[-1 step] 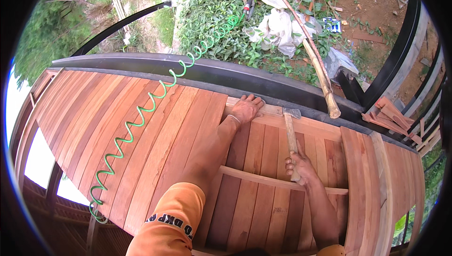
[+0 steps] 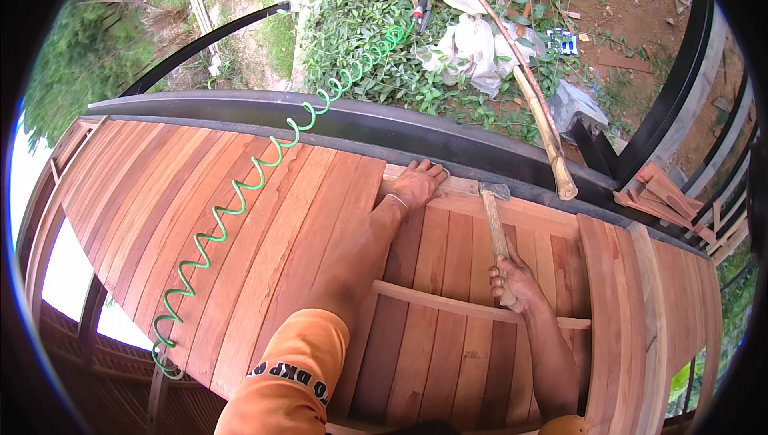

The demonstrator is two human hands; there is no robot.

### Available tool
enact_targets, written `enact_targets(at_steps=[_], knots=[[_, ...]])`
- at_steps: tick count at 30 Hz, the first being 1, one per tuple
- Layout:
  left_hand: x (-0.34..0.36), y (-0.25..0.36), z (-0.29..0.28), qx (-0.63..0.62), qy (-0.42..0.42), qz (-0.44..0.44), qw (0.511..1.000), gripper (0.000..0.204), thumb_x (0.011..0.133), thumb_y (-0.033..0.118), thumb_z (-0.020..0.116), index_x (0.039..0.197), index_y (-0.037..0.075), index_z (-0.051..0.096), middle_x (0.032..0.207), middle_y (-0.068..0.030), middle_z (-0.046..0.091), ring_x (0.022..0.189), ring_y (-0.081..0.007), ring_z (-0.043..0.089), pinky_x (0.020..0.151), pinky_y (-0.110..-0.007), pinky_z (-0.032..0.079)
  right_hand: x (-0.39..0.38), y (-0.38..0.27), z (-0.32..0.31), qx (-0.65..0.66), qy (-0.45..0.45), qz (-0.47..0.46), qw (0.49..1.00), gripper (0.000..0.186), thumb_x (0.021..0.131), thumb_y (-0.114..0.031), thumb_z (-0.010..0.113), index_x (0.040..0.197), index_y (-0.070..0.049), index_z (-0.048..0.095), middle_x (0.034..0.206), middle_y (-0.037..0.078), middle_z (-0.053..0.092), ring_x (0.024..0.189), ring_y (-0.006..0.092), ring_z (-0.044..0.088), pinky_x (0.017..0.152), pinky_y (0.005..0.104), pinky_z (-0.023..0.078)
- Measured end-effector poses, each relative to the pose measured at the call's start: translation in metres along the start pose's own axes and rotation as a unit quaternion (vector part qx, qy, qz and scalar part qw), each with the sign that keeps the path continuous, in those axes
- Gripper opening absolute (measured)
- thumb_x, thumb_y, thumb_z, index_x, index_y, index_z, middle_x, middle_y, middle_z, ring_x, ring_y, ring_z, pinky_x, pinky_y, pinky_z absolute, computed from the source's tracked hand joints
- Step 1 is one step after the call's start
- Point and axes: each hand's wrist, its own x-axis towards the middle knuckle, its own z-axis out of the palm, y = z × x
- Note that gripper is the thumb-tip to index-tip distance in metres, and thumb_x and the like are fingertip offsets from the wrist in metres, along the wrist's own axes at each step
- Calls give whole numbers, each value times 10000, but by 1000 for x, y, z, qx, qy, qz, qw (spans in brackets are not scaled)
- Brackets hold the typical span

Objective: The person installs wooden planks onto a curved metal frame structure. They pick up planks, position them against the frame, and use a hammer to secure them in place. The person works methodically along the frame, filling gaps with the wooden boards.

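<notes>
My left hand [image 2: 418,185] grips a pale wooden batten [image 2: 460,187] along the far edge of the planked panel, its fingers bent over the top. In my right hand [image 2: 518,281] is a hammer [image 2: 494,223] with a wooden handle and a grey metal head. The hammer head rests at or just above the batten, right of my left hand; contact cannot be made out. Below both hands lies a recessed section of reddish planks [image 2: 448,331], crossed by a thin wooden rail [image 2: 480,307].
A black steel beam [image 2: 384,131] curves behind the panel. A green coiled hose [image 2: 212,239] lies across the left planks [image 2: 264,275]. Scrap wood [image 2: 660,195] is piled at the right. A long stick [image 2: 548,131] leans by the beam. Plastic sheets [image 2: 472,47] lie among plants beyond.
My right hand and the hammer handle's lower end have shifted slightly to the right. The hammer head stays by the batten, and my left hand has not moved.
</notes>
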Motion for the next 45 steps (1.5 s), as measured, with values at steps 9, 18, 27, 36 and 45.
enact_targets(at_steps=[9, 18, 27, 36, 45], knots=[[-60, 96, -80, -49, 128, 40, 990, 544, 918, 372, 680, 1372, 93, 570, 1203, -74, 589, 1166, -296, 545, 988, -441, 456, -41, 23, 2, 151, 17, -152, 977, 446, 1045, -253, 600, 1446, -255, 405, 912, 38, 529, 685, 113, 506, 550, 246, 459], [-299, 318, -197, -111, 143, -43, 982, 485, 925, 417, 658, 1264, 74, 607, 1184, -111, 615, 1110, -287, 610, 911, -428, 500, -252, 72, 38, 44, 93, -318, 942, 238, 1045, -290, 595, 1193, -120, 520, 881, 26, 538, 643, 80, 498, 472, 228, 445], [-425, 324, -151, 5, 142, 14, 990, 532, 915, 483, 643, 1279, 98, 592, 1200, -97, 609, 1147, -277, 609, 905, -447, 498, -390, 261, 60, 4, 96, -309, 946, 324, 1068, -253, 504, 1365, -140, 443, 848, 50, 515, 596, 103, 486, 468, 231, 421], [-429, 314, -143, 30, 126, -5, 992, 536, 927, 523, 623, 1235, 84, 616, 1196, -127, 623, 1151, -303, 607, 896, -456, 498, -420, 331, 25, 33, 129, -308, 942, 582, 1042, -255, 539, 1566, -203, 290, 848, 51, 519, 588, 99, 478, 474, 227, 418], [-481, 367, -179, -165, 103, 61, 979, 583, 947, 550, 588, 1205, 28, 590, 1081, -193, 635, 1051, -395, 665, 822, -500, 570, -429, 332, 21, 28, 133, -349, 927, 656, 1046, -225, 525, 1623, -262, 215, 860, 60, 511, 596, 104, 479, 480, 232, 427]])
